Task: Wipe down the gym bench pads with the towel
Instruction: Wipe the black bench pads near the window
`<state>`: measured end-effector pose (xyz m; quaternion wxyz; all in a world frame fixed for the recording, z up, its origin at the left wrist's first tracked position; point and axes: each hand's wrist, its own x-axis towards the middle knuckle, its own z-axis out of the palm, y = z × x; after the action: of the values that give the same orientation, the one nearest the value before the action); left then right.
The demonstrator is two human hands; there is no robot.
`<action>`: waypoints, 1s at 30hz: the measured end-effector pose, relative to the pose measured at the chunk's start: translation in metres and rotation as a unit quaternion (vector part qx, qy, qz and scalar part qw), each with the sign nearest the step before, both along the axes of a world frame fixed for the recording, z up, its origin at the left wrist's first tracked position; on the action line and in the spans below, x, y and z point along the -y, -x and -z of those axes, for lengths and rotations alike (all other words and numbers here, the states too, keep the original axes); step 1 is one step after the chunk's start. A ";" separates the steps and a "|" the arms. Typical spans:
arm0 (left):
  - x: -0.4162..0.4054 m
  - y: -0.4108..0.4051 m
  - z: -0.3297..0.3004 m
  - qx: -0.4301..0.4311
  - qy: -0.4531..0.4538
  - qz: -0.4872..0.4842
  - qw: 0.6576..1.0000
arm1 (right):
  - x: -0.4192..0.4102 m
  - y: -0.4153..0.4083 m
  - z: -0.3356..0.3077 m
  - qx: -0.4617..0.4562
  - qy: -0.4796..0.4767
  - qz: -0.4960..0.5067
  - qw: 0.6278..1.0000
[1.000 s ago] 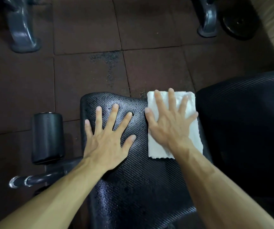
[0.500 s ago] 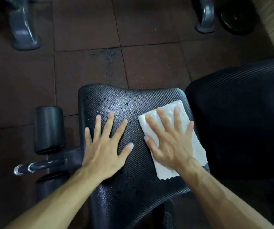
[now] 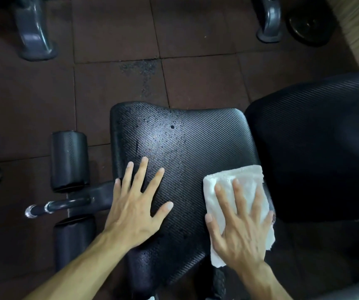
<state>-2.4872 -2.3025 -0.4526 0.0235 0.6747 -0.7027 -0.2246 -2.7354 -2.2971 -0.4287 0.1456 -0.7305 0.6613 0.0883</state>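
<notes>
Right hand (image 3: 241,232) flat on the white towel (image 3: 237,191), fingers straight and spread, pressing it onto the seat pad (image 3: 187,148) at the pad's right edge, near end; grip not curled round anything. Towel is folded, its near corner hangs just off the pad edge, far edge sits just short of the gap to the back pad (image 3: 317,148). Left hand (image 3: 135,213) palm-down on the bare left half of the seat pad, fingers splayed and straight, holding nothing, well apart from the towel. Seat pad is black, carbon-weave texture; water droplets visible on its far-left part and along the near-left edge, the strip beside the towel looks drier. Back pad, same black texture, sits just right of the seat pad and runs out of the view to the right. Left of the seat pad: two black foam rollers, near roller (image 3: 74,241) and far roller (image 3: 69,161), on either side of a frame arm with a chrome-tipped bar (image 3: 50,207) between them. Floor (image 3: 195,83) is dark reddish-brown rubber tiles with a dark speckled patch just beyond the seat pad. Far end: grey machine foot (image 3: 36,37) top left, another grey foot (image 3: 270,24) top right, black weight plate (image 3: 308,24) lying beside it.
</notes>
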 end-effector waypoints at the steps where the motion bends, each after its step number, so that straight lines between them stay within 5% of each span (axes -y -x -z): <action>1: -0.002 -0.003 0.000 -0.003 0.002 0.002 1.000 | -0.007 -0.005 0.000 0.010 0.005 -0.010 1.000; 14: -0.010 -0.049 0.003 -0.017 0.012 -0.022 1.000 | -0.038 -0.060 0.012 0.028 -0.005 -0.070 0.997; 30: 0.049 -0.083 -0.004 0.054 -0.007 -0.061 0.997 | 0.117 -0.147 0.013 0.037 0.020 -0.036 0.998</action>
<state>-2.4041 -2.3519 -0.4483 -0.0057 0.7274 -0.6593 -0.1905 -2.5886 -2.4145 -0.4413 0.1518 -0.7592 0.6307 0.0528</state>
